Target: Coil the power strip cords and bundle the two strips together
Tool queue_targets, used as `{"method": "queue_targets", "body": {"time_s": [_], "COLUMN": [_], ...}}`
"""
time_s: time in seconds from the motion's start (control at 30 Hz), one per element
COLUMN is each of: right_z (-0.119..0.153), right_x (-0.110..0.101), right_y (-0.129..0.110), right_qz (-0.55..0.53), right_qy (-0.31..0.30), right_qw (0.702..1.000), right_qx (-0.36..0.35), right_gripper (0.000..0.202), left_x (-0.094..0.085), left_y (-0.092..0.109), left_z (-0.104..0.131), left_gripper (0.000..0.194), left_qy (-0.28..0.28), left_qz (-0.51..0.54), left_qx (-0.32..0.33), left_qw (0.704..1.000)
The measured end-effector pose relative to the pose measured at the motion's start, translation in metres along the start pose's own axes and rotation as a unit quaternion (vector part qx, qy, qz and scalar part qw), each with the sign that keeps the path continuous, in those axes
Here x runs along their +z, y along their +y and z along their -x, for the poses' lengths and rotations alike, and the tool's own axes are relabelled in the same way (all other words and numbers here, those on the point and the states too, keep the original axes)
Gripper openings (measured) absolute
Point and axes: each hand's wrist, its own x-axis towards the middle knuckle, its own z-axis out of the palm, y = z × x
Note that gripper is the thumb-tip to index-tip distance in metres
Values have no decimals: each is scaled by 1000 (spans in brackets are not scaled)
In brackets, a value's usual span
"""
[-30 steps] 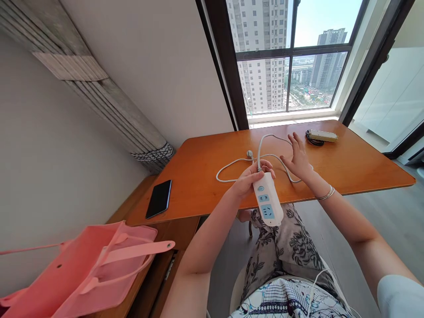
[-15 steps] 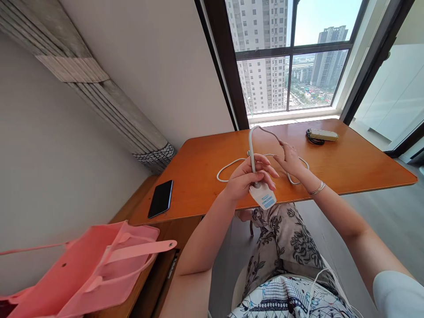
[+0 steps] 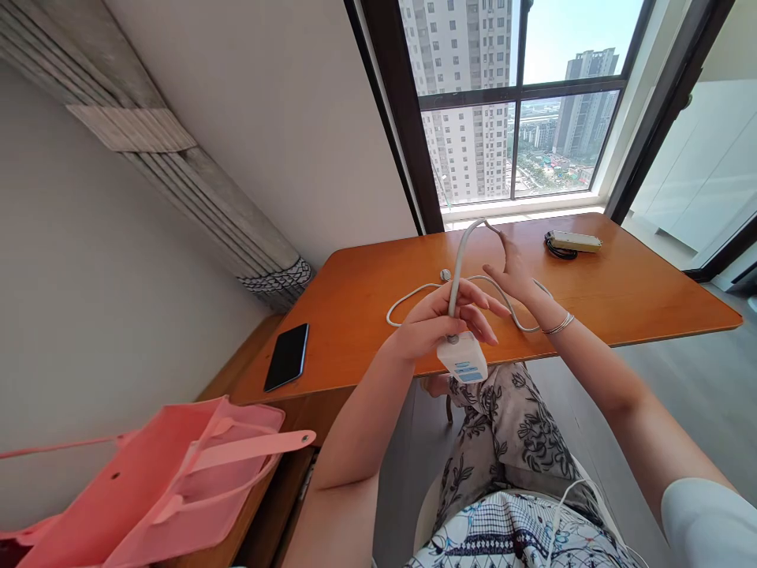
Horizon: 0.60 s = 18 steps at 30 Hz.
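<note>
A small white power strip (image 3: 463, 359) with blue markings hangs below my left hand (image 3: 443, 315). That hand grips its grey-white cord (image 3: 458, 272) right where it enters the block, thumb against the near side and the other fingers loosely extended. From there the cord arches up to the fingertips of my right hand (image 3: 513, 272). My right fingers are stretched out along the cord, and the thumb is held apart. More of the cord loops over the wooden table (image 3: 355, 315) behind both hands, with a round white end piece, perhaps the plug (image 3: 445, 274), lying there.
A black phone (image 3: 287, 356) lies at the table's left end. Towards the back right is a pale bar-shaped item with a coiled black cable (image 3: 572, 243). An open pink bag (image 3: 177, 473) sits at lower left, and a window (image 3: 520, 142) stands behind the table.
My right hand has moved slightly up and left, its fingers more upright, and the cord's arch has shifted right. My left hand has lowered and tipped the power strip, showing more of its end.
</note>
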Motion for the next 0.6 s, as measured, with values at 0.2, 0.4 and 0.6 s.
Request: {"method": "queue_targets", "body": {"time_s": [0.2, 0.4, 0.6], "right_z": [9, -7, -3], "right_x": [2, 4, 8], "right_y": [-4, -11, -9], "right_qz": [33, 18, -7], "right_qy": [-33, 12, -91], "right_qw": [998, 999, 996], "right_qx": [30, -24, 14], "right_gripper": [69, 89, 64], "left_x": [-11, -6, -5], "left_y": [0, 3, 9], "left_z": [-1, 7, 9], "left_gripper": [26, 21, 26], "left_qy": [92, 3, 92], "left_qz": [-4, 18, 12], "left_qx": [39, -42, 21], "left_qw": [995, 999, 995]}}
